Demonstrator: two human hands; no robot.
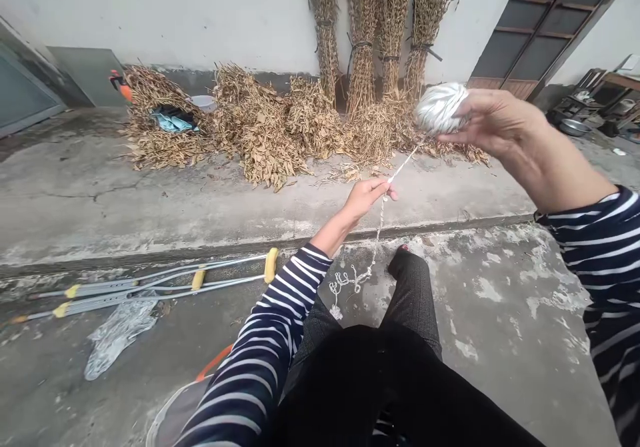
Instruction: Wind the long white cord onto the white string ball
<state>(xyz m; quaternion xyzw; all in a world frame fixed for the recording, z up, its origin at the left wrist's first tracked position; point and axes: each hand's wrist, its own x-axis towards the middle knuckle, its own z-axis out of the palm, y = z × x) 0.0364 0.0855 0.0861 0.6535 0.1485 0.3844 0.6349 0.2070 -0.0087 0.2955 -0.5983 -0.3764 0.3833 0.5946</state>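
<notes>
My right hand [500,122] is raised at the upper right, its fingers closed round a ball of white cord [441,108]. From the ball a straight length of cord [404,166] runs down to my left hand [367,199]. There the thumb and fingers pinch it, lower and nearer the middle of the view. Below the pinch a twisted cord end [381,227] hangs down. It leads to a loose, curly tangle of cord [353,279] between my legs, low over the ground.
Dry stalks and leaves [273,137] lie heaped along the wall, with tied upright bundles [363,47] behind. A concrete step edge [165,254] crosses in front. Crutches with yellow pads [200,279] and a clear plastic bag [123,332] lie at the left. Basins and furniture [575,126] stand far right.
</notes>
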